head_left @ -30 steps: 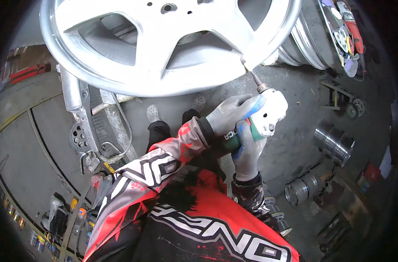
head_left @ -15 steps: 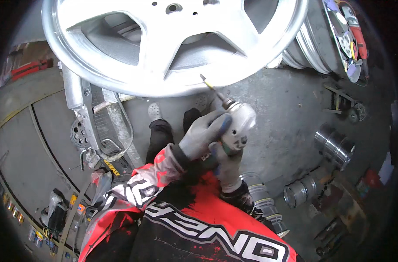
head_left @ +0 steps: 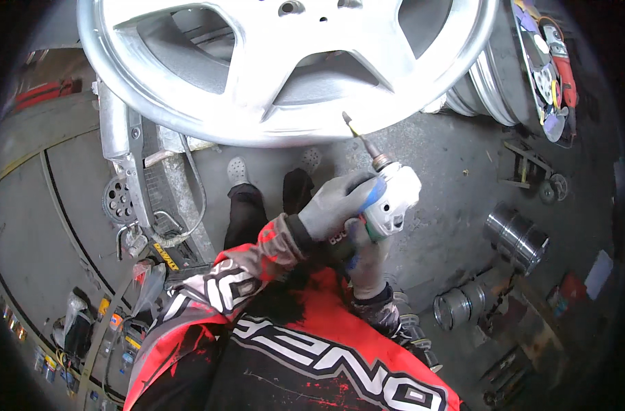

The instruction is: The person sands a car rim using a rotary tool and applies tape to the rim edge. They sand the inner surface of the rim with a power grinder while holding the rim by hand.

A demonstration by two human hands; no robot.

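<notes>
A large silver alloy wheel rim (head_left: 257, 130) with broad spokes fills the top of the view. Both my hands wear grey gloves with blue patches. My left hand (head_left: 333, 205) is closed around the front of an angle grinder (head_left: 403, 192) with a pale metal head. Lower down, my right hand (head_left: 368, 260) wraps the grinder's body, part of which the gloves hide. From the head sticks a slim burr bit (head_left: 361, 137) with a yellowish shank. Its dark tip overlaps the lower lip of the rim in the picture; whether it touches, I cannot tell.
A metal stand (head_left: 131, 164) with a perforated disc is below the rim's left side. Another rim (head_left: 494, 89) leans at the upper right beside a rack of discs and a red grinder (head_left: 566, 79). Shiny wheel barrels (head_left: 518, 236) lie on the floor at right.
The grinder and both hands have shifted to the right in the picture, the bit's tip going right and slightly up along the rim's lip. The grip is unchanged.
</notes>
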